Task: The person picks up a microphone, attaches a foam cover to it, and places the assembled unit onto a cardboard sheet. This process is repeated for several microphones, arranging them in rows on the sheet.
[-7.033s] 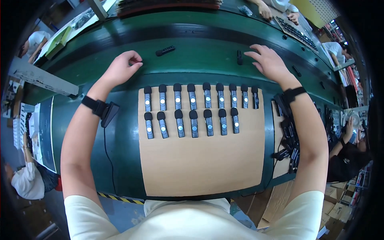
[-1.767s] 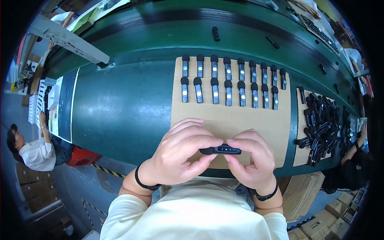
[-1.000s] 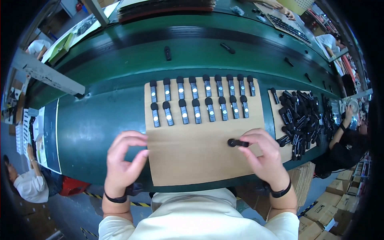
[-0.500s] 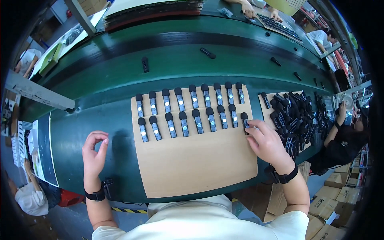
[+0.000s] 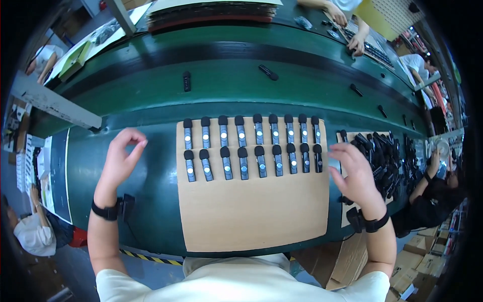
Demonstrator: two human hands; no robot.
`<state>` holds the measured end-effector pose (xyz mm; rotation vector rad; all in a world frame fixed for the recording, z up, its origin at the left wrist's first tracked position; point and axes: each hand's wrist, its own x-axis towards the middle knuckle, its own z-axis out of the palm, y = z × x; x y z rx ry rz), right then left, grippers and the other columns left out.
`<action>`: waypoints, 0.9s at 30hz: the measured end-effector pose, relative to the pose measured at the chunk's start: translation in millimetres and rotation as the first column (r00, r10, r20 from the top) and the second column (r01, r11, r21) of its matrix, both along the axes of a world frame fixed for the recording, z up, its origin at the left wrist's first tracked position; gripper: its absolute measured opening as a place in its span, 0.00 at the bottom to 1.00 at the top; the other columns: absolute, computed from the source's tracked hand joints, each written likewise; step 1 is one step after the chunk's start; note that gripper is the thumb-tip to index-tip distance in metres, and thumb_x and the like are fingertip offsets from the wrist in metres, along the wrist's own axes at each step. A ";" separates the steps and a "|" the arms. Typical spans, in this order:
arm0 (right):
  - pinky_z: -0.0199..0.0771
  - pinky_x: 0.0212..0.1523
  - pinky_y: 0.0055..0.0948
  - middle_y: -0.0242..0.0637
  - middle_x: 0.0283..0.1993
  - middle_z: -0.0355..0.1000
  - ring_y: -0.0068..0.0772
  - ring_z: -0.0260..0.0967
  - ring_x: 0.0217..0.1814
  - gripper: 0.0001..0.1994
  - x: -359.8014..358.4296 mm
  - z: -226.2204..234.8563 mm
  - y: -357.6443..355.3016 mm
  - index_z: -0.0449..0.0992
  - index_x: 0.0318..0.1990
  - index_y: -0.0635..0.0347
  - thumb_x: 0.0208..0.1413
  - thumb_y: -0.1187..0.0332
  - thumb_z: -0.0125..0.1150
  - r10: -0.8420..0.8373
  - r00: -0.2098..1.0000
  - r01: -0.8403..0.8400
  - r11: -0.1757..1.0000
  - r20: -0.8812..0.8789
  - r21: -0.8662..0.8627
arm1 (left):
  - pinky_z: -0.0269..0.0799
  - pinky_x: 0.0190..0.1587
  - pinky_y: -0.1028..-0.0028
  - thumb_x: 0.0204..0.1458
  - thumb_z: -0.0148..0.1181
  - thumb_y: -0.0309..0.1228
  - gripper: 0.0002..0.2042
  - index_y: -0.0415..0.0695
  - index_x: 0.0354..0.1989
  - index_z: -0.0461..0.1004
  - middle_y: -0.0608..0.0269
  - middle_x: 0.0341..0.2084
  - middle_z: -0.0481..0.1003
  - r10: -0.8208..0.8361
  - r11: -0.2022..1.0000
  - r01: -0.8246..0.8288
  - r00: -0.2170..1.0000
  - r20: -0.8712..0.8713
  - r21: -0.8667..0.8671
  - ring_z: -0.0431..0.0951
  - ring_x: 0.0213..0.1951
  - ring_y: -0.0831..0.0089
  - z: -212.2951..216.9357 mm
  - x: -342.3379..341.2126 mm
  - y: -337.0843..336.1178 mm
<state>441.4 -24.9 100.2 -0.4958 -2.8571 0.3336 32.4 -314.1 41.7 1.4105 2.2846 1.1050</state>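
Observation:
A brown cardboard sheet (image 5: 256, 216) lies on the green bench, with two rows of small black wireless microphones with foam tops across its far half. Most show a pale round spot. The microphone (image 5: 318, 160) at the right end of the near row looks darker. Just right of it, my right hand (image 5: 354, 176) is held with thumb and fingers apart, holding nothing. My left hand (image 5: 121, 158) hovers over the bench left of the sheet, fingers loosely curved, a gap between thumb and forefinger, nothing visible in it.
A heap of black microphones (image 5: 385, 161) lies on another cardboard piece at the right. Several loose microphones (image 5: 187, 81) lie on the green belt beyond. A metal post (image 5: 63, 105) stands at the left. Co-workers sit at the far right and left; a co-worker's hand (image 5: 357, 44) works across the belt.
My right hand has let go of the microphone at the near row's right end and drawn off to the right. My left hand has moved farther forward. The whole view has shifted slightly.

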 end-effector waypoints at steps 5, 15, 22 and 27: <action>0.70 0.55 0.38 0.47 0.51 0.69 0.52 0.67 0.54 0.18 -52.4 31.1 28.0 0.72 0.47 0.61 0.45 0.76 0.64 0.085 0.994 -0.084 0.996 0.071 -0.028 | 0.73 0.40 0.69 0.51 0.60 0.23 0.04 0.36 0.32 0.72 0.55 0.30 0.73 -0.102 0.993 0.092 0.985 -0.141 -0.081 0.76 0.35 0.63 2.7 -34.4 47.5; 0.66 0.60 0.41 0.45 0.57 0.69 0.50 0.66 0.59 0.20 -210.7 10.0 90.7 0.70 0.58 0.52 0.56 0.66 0.59 0.059 0.822 -0.072 0.997 0.566 0.001 | 0.72 0.47 0.62 0.55 0.56 0.31 0.09 0.41 0.41 0.74 0.52 0.37 0.74 -0.151 0.962 0.076 0.948 -0.281 -0.262 0.76 0.43 0.55 -4.4 -65.8 122.8; 0.66 0.60 0.40 0.45 0.59 0.69 0.48 0.66 0.61 0.22 -266.8 -30.3 97.7 0.70 0.60 0.49 0.56 0.66 0.56 -0.009 0.692 0.013 1.000 0.722 0.000 | 0.70 0.49 0.62 0.55 0.57 0.31 0.12 0.44 0.47 0.73 0.52 0.38 0.73 -0.121 0.964 0.012 0.909 -0.398 -0.266 0.74 0.44 0.55 -39.5 -75.9 138.1; 0.71 0.54 0.39 0.45 0.51 0.75 0.47 0.71 0.55 0.16 -273.1 -42.0 101.6 0.76 0.52 0.52 0.56 0.66 0.57 0.002 0.752 0.007 1.000 0.659 -0.011 | 0.73 0.48 0.64 0.54 0.58 0.31 0.11 0.44 0.45 0.74 0.53 0.39 0.73 -0.015 0.965 -0.067 0.951 -0.308 -0.255 0.76 0.42 0.55 -42.9 -89.7 136.5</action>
